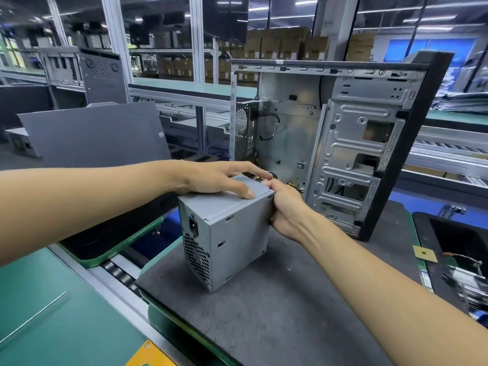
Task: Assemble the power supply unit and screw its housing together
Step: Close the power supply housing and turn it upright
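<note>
A grey metal power supply unit (pixel 232 241) stands on a dark mat (pixel 277 313), its socket and fan grille facing left-front. My left hand (pixel 219 178) lies flat on its top cover, fingers straight and reaching to the far edge. My right hand (pixel 285 207) grips the unit's far right side, fingers curled round the back where they are hidden, thumb up at the top corner. Coloured cables show just behind the unit. An open computer case (pixel 343 143) stands upright right behind it.
A grey side panel (pixel 97 133) leans at the left on another pallet. A roller conveyor (pixel 118 273) runs between green-edged pallets. At the right edge a tray holds a small board (pixel 425 253) and metal parts. Another case stands at the back left.
</note>
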A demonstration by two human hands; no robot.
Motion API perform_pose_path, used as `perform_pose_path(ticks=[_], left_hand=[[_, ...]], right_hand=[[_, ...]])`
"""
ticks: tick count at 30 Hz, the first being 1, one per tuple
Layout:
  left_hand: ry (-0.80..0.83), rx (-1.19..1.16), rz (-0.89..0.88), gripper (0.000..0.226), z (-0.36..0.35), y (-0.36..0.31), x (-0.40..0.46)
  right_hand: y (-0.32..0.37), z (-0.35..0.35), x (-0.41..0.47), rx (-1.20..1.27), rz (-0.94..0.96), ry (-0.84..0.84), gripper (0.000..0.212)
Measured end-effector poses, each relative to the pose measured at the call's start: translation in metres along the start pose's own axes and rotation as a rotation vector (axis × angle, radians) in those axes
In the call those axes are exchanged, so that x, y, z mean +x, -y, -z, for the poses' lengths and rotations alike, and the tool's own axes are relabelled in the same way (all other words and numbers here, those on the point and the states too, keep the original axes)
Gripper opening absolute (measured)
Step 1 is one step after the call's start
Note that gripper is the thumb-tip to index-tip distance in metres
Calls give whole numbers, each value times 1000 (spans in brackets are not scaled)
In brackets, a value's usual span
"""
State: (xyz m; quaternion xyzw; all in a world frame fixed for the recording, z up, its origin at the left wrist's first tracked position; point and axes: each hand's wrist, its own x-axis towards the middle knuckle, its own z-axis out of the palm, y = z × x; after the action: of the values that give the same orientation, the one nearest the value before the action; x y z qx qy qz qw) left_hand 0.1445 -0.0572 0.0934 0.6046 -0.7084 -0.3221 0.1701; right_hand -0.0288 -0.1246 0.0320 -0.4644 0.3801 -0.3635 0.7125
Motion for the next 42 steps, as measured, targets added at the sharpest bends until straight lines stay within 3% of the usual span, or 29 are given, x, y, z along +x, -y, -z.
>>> perform_pose_path(ticks=[2,5,11,14,17,22,30,35,42], left_hand=[[36,2,-4,61,1,0,1],[129,27,-15,66,3,-2,-2],[224,192,89,71,4,-21,-9],[227,311,201,74,7,-42,-13],[224,268,224,76,11,-46,-20],[116,81,139,74,6,-18,-31],[23,35,66,66,5,-14,-37],[87,94,121,63,6,-23,-36],[93,129,144,56,3,-22,-33]], right_hand=[[-2,0,1,17,-10,-12,38],[-3,-6,-3,18,-8,-25,22],[1,-7,-7,-26,8,-5,33],[2,-5,-7,-34,-1,14,40],[3,-4,-8,-29,15,57,47],[-2,-7,-12,-47,0,21,23],[-5,-4,-3,-72,31,86,32],[-9,-4,-4,-118,77,82,55],[-10,-5,-6,-79,160,128,38]])
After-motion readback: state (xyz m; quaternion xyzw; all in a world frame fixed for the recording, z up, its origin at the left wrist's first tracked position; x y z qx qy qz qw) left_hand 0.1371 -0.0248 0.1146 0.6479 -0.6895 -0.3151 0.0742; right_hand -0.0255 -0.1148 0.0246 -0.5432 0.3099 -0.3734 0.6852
